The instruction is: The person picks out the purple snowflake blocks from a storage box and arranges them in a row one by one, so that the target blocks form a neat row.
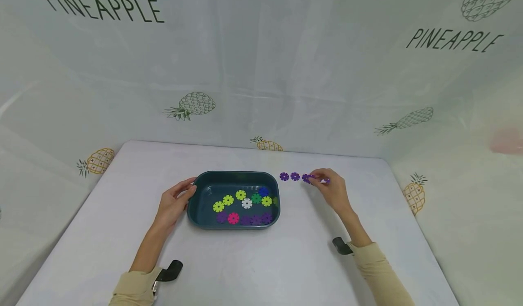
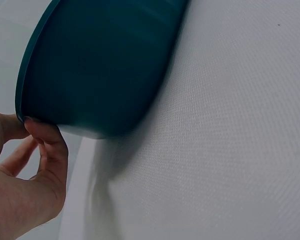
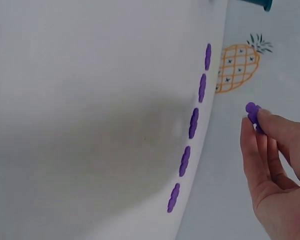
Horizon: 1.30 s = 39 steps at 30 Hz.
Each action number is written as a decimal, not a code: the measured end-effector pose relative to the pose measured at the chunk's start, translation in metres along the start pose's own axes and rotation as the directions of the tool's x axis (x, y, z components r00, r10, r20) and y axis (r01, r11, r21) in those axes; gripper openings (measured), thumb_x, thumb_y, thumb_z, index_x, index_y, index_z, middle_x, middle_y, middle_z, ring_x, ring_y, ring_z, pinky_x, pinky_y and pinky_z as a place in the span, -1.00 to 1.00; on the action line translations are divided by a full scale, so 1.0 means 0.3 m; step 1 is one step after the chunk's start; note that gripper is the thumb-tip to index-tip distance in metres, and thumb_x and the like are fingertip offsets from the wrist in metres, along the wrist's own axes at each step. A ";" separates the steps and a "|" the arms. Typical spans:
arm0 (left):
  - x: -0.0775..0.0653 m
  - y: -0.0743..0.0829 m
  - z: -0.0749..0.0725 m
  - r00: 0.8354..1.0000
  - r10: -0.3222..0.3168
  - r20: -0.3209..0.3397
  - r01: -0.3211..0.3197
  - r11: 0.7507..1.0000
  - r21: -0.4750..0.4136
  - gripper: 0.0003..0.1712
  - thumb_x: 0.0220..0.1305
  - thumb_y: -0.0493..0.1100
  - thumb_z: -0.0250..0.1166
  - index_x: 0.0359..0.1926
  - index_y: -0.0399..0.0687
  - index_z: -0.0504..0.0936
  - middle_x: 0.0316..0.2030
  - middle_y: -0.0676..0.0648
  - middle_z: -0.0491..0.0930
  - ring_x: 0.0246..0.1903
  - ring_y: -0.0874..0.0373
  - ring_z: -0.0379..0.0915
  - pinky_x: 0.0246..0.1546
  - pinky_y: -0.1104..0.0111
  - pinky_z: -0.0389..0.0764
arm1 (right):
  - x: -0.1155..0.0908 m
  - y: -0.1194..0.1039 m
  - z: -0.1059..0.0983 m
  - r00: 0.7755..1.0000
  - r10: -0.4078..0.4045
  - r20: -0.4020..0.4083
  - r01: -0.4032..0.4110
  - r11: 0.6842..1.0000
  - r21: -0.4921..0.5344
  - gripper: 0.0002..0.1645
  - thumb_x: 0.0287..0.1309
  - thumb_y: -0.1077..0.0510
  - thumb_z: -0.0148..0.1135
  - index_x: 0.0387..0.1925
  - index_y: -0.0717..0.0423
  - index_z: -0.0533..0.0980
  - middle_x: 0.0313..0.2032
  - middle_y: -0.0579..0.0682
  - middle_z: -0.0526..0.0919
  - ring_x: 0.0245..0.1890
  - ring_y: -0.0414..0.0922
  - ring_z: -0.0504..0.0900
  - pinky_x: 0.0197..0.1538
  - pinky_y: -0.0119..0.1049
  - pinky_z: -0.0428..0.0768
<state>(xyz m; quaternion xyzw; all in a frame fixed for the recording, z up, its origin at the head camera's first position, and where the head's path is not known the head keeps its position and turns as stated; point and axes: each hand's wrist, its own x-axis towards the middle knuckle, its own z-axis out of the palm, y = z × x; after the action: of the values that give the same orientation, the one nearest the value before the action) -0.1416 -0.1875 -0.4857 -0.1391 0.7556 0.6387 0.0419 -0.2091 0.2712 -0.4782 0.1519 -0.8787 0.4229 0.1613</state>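
Note:
My left hand grips the left rim of a dark teal tray, thumb and fingers pinching its edge in the left wrist view. Notched plastic discs lie inside: several lime-green discs, a white disc, a pink disc, a green disc, a blue disc and several purple discs. Right of the tray, my right hand pinches a purple notched disc between thumb and fingers, raised over a row of matching purple discs on the table.
The white table has its far edge just behind the row. A pale curtain printed with pineapples hangs behind it. Dark wrist mounts stick out from both forearms, near the beige sleeves.

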 end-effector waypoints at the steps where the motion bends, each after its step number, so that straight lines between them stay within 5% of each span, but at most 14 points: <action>1: 0.000 0.000 0.000 1.000 0.000 0.000 0.000 1.000 0.000 -0.40 0.50 0.10 0.24 0.45 0.02 0.46 0.26 -0.11 0.40 -0.03 0.17 0.37 -0.23 0.48 0.47 | 0.000 0.005 -0.005 1.000 0.003 -0.010 -0.003 1.000 -0.003 -0.78 0.18 0.37 0.46 -0.13 0.32 0.67 -0.23 0.16 0.71 -0.22 0.05 0.68 -0.17 -0.63 0.55; 9: 0.003 0.005 0.001 1.000 0.002 0.004 -0.002 1.000 -0.006 -0.40 0.50 0.10 0.25 0.45 0.02 0.46 0.23 -0.10 0.41 -0.10 0.23 0.39 -0.26 0.48 0.46 | 0.010 0.049 -0.038 0.994 0.070 -0.084 -0.070 0.998 0.006 -0.82 0.18 0.37 0.46 -0.17 0.33 0.67 -0.26 0.18 0.71 -0.26 -0.05 0.63 -0.19 -0.66 0.54; 20: -0.001 -0.003 -0.006 1.000 0.005 -0.006 -0.005 1.000 -0.011 -0.37 0.48 0.12 0.27 0.44 0.02 0.46 0.23 -0.09 0.40 -0.13 0.23 0.39 -0.28 0.49 0.47 | 0.036 0.104 -0.070 0.971 0.203 -0.123 -0.207 0.978 -0.019 -0.80 0.27 0.28 0.42 -0.11 0.32 0.67 -0.21 0.22 0.72 -0.19 0.06 0.67 -0.23 -0.68 0.52; 27: 0.003 -0.005 0.000 1.000 0.000 -0.003 0.000 1.000 -0.019 -0.38 0.48 0.12 0.27 0.44 0.02 0.47 0.21 -0.09 0.40 -0.13 0.21 0.39 -0.29 0.49 0.49 | 0.033 0.145 -0.100 0.958 0.231 -0.172 -0.247 0.966 -0.081 -0.82 0.27 0.27 0.43 -0.13 0.29 0.68 -0.23 0.21 0.74 -0.21 0.05 0.68 -0.19 -0.51 0.43; 39: 0.004 -0.011 0.004 1.000 0.021 0.008 -0.021 0.999 -0.044 -0.39 0.49 0.07 0.28 0.43 -0.06 0.47 0.12 -0.04 0.41 -0.24 0.30 0.41 -0.34 0.49 0.51 | 0.026 0.203 -0.139 0.930 0.337 -0.146 -0.357 0.924 -0.141 -0.78 0.35 0.26 0.35 -0.06 0.33 0.65 -0.16 0.27 0.72 -0.11 0.14 0.67 -0.20 -0.47 0.42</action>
<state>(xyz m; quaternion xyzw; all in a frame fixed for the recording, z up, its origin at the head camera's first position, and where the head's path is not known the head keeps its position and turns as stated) -0.1420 -0.1871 -0.4895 -0.1293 0.7427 0.6561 0.0354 -0.2343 0.3395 -0.4926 -0.0455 -0.9125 0.3787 0.1478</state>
